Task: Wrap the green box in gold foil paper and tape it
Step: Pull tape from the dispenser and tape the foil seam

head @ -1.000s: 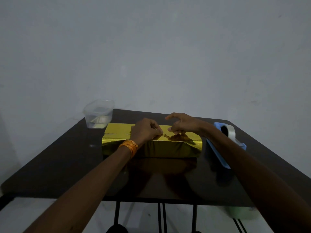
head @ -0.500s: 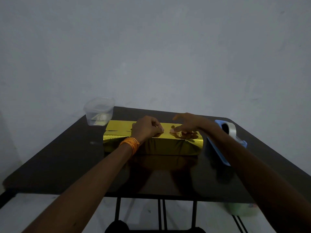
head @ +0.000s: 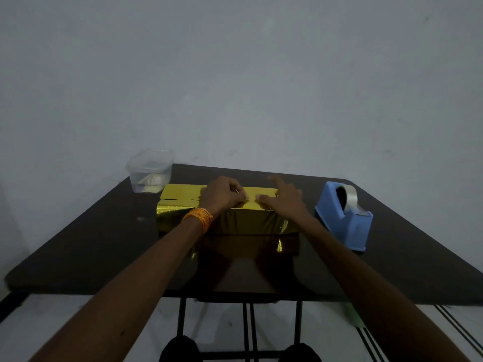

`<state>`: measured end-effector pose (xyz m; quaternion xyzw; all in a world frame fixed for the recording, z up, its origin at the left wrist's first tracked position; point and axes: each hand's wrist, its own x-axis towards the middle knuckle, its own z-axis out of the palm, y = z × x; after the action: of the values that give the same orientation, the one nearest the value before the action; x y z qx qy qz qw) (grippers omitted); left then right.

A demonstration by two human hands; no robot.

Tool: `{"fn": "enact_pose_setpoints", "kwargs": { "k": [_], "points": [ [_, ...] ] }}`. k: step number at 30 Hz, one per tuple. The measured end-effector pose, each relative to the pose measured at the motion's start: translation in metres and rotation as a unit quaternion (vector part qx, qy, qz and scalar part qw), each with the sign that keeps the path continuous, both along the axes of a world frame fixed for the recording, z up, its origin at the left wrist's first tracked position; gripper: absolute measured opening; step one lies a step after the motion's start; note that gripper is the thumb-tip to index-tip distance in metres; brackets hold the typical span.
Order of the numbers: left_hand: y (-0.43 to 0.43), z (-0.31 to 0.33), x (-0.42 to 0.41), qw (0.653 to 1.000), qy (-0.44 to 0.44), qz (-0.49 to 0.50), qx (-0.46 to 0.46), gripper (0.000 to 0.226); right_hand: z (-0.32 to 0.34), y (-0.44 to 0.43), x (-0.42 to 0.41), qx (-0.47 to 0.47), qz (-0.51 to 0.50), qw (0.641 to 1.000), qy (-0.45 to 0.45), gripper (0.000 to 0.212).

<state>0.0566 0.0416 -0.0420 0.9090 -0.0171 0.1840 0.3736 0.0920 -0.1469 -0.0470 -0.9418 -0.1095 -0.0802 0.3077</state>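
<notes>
The scene is dim, with a cold grey-blue cast and soft, grainy detail. Weak, diffuse light falls from above. The wall (head: 235, 74) at 12 o'clock is evenly lit and darkens toward the corners. The gold foil paper (head: 251, 220) is the brightest surface, with patchy glare and dark creases. The glossy black table (head: 78, 244) mirrors it toward 6 o'clock, with one small glint. The tape dispenser (head: 345, 218) at 3 o'clock throws a faint shadow at its near base. The raised fingertip of the right hand (head: 285, 202) is smeared by motion. Wide-angle bowing bends the table's edges.
</notes>
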Motion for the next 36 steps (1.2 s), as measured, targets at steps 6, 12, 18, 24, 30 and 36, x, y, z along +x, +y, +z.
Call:
{"fn": "enact_pose_setpoints", "kwargs": {
  "k": [6, 12, 18, 24, 30, 36],
  "points": [
    [0.002, -0.001, -0.002, 1.000, 0.002, -0.007, -0.010, 0.013, -0.009, -0.016, -0.009, 0.087, -0.045, 0.994, 0.043, 0.075],
    [0.002, -0.001, -0.004, 1.000, -0.005, -0.006, -0.005, 0.013, -0.004, -0.018, -0.011, 0.159, -0.083, 0.983, 0.043, 0.054],
    [0.001, -0.001, -0.002, 1.000, -0.001, -0.002, 0.008, 0.014, 0.006, 0.001, -0.022, -0.061, -0.104, 0.992, -0.047, 0.085],
    [-0.001, -0.002, -0.007, 1.000, -0.010, 0.008, 0.017, 0.016, -0.001, -0.002, -0.022, -0.076, -0.128, 0.985, -0.090, 0.080],
    [0.000, -0.002, -0.007, 1.000, -0.009, 0.006, 0.016, 0.015, -0.008, -0.008, -0.027, 0.001, -0.114, 0.977, -0.180, 0.040],
    [-0.001, -0.001, -0.006, 1.000, -0.014, 0.009, 0.025, 0.015, -0.019, 0.002, -0.040, -0.074, 0.062, 0.956, -0.278, 0.042]
  ]
}}
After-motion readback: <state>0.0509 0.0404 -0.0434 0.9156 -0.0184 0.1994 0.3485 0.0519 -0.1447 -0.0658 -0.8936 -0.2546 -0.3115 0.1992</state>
